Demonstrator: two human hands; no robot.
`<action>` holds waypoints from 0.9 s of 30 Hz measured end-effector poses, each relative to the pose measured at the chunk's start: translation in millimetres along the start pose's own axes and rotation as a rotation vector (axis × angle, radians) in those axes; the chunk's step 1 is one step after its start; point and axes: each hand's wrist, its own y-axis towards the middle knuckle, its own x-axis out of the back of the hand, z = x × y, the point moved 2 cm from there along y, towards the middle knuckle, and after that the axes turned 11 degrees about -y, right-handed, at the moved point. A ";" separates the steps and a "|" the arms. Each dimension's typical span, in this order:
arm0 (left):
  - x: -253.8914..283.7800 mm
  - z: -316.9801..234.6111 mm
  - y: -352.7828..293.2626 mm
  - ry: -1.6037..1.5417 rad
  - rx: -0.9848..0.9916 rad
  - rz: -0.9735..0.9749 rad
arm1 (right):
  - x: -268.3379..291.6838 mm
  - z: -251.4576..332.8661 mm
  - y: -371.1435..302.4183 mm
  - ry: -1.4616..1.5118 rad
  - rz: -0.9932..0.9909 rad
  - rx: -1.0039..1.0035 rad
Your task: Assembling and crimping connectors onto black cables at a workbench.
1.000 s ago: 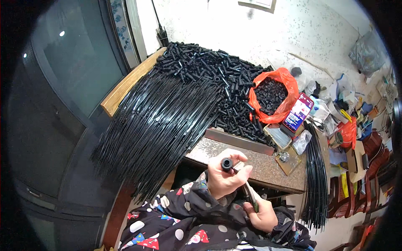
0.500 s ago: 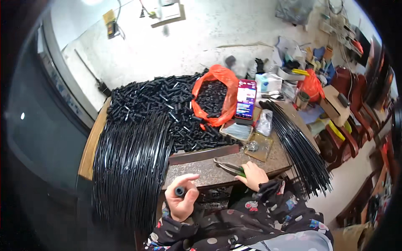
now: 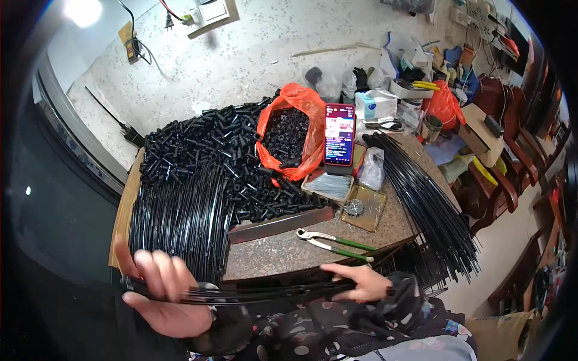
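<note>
A few thin black rods (image 3: 259, 295) stretch across my lap between my hands, slightly blurred by motion. My left hand (image 3: 165, 295) is closed round their left end, where a thicker dark piece shows by the thumb. At the other end, my right hand (image 3: 364, 284) has the rods between its thumb and fingers, with the index finger stretched out. Just beyond it on the table lie pincers (image 3: 346, 247) with green handles, jaws to the left. Left of the pincers stands a low metal strip (image 3: 283, 225) holding back a heap of short black tubes (image 3: 198, 135).
Long black rods lie in a sheaf (image 3: 180, 222) at left and another (image 3: 427, 204) at right, overhanging the table's front edge. An orange bag (image 3: 313, 144) of small black parts, a phone (image 3: 339, 135), a tray of thin pins (image 3: 328, 185) and a toothed metal disc (image 3: 354, 207) stand behind.
My right hand has left the pincers and gone to the rods. My left hand, earlier round a short black tube, has moved left and now grips rods drawn across my lap.
</note>
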 end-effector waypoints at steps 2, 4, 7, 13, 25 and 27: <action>-3.8 4.3 -2.1 0.236 -0.190 -0.134 | 19.3 15.4 -13.0 0.022 -0.031 -0.012; 6.8 20.6 -12.5 0.647 -0.386 0.300 | 54.4 20.0 -32.9 -0.121 -0.318 -0.155; 15.4 4.5 -47.1 0.072 0.162 0.846 | 96.7 34.0 -56.3 -0.353 -0.874 -0.406; -25.3 11.5 -67.5 -0.295 0.396 0.748 | 163.5 -18.6 -107.3 -0.853 -0.983 -0.774; -49.2 0.8 -62.6 -0.309 0.448 0.842 | 155.7 -97.5 -108.3 -0.864 -0.554 -1.014; -55.1 3.4 -67.2 -0.384 0.381 0.870 | 156.7 -99.5 -111.0 -0.863 -0.558 -0.982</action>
